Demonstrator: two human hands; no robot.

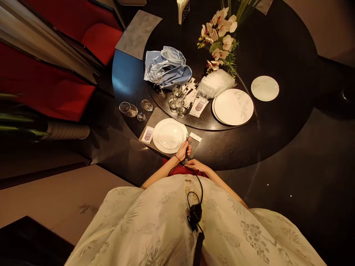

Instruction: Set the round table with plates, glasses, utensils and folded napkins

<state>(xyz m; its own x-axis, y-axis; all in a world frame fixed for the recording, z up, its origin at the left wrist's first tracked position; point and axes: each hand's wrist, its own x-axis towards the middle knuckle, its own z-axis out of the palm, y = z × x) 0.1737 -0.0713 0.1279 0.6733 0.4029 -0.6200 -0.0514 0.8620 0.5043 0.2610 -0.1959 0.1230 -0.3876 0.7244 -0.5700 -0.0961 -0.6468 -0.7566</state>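
Both hands meet at the near edge of the table. The left hand (183, 149), a red band at its wrist, reaches forward with its fingers curled around a dark slender utensil (186, 147). It grips the shaft about midway. The right hand (195, 164) sits lower, against the body, at the utensil's near end with its fingers drawn together. Whether it actually pinches the tip, I cannot tell.

That utensil points straight away from the person. Its pale far tip lies over the grey placemat (159, 115), just right of the white plate (181, 145) that carries a clear glass bowl (170, 135). A small white strip (195, 137) lies just beyond on the right.

Now the labels. A white packet (148, 135) left of the plate shows a red and blue crest, and a matching packet (199, 106) lies farther off by the wine glasses (179, 99). The lettering on both is too small to read.
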